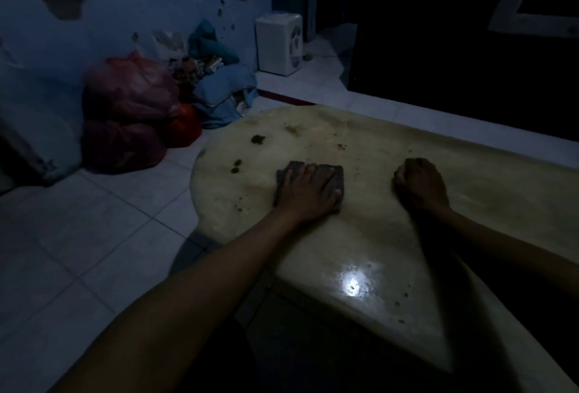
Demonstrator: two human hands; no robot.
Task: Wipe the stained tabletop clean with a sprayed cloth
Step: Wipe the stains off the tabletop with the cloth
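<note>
Pressing one cloth (326,175) flat: left hand (308,192) | right hand (419,182) fisted, empty | tabletop (470,204) one, several stains (257,139)

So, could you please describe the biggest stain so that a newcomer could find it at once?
Start at the pale tabletop, then the grey cloth under the left hand. Beyond it towards the wall lies the stain, darker and larger than nearby specks.

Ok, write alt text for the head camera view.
In a dim room, a person's left hand presses a dark folded cloth flat on a pale, stained tabletop, while the right hand rests on it as a closed fist. Dark spots lie beyond the cloth; red bags sit on the tiled floor.
</note>
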